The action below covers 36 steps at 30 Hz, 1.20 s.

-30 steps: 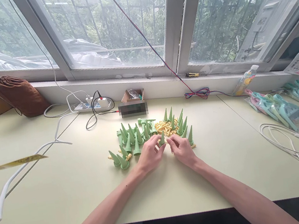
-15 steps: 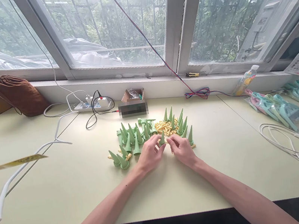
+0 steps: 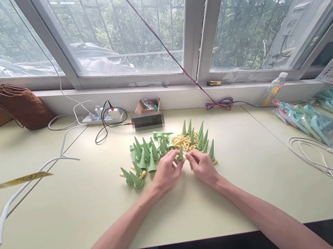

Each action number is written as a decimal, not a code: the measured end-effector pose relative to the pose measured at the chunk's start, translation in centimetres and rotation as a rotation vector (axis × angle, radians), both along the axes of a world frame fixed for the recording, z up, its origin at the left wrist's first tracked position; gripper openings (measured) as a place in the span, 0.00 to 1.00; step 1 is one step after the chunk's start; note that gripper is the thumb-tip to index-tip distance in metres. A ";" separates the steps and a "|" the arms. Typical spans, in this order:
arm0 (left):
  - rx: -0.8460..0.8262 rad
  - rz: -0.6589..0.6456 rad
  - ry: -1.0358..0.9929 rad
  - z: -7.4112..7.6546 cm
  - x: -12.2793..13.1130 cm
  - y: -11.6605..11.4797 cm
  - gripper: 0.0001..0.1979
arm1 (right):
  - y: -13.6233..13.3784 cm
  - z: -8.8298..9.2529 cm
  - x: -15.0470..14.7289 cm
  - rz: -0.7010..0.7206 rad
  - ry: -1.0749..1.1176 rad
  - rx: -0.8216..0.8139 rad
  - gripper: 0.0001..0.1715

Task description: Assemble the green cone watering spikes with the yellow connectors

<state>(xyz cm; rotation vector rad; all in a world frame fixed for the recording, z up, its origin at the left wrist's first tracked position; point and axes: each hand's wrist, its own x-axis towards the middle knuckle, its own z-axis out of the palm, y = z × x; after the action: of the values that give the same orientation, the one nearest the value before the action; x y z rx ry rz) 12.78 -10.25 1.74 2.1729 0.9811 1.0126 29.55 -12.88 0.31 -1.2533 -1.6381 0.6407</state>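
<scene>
My left hand (image 3: pixel 168 169) is closed around the base of a green plastic cone spike (image 3: pixel 181 154), whose tip points up. Close on its right, my right hand (image 3: pixel 203 165) is pinched shut; a pale bit of a small yellow peg (image 3: pixel 185 157) shows at its fingertips against the cone's side. The fingers hide most of that peg. Beyond my hands lies a pile of yellow pegs (image 3: pixel 183 142), with green cones (image 3: pixel 201 142) standing around its right side. Left of my left hand, several green cones (image 3: pixel 151 160) are bunched together. Nearer, a few cones (image 3: pixel 137 179) have yellow pegs through their bases.
A small cardboard box (image 3: pixel 147 105) and a power strip (image 3: pixel 102 117) sit along the back. On the right are bagged dustpan sets (image 3: pixel 317 121), a coiled white cable (image 3: pixel 319 155) and a bottle (image 3: pixel 274 88). A white cable (image 3: pixel 32 179) crosses the left side.
</scene>
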 end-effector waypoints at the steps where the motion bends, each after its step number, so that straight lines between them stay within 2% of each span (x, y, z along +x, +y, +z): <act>1: 0.002 0.002 0.002 0.0 0.0 0.0 0.03 | 0.0 0.0 0.0 0.001 0.000 0.001 0.20; 36: -0.016 0.002 0.008 -0.2 0.0 0.0 0.03 | 0.0 0.0 0.0 -0.001 -0.008 0.005 0.19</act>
<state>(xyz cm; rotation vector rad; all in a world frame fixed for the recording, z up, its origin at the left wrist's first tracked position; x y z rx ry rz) 12.77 -10.23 1.56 2.1652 0.9914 0.9945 29.53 -12.86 0.32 -1.2539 -1.6447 0.6312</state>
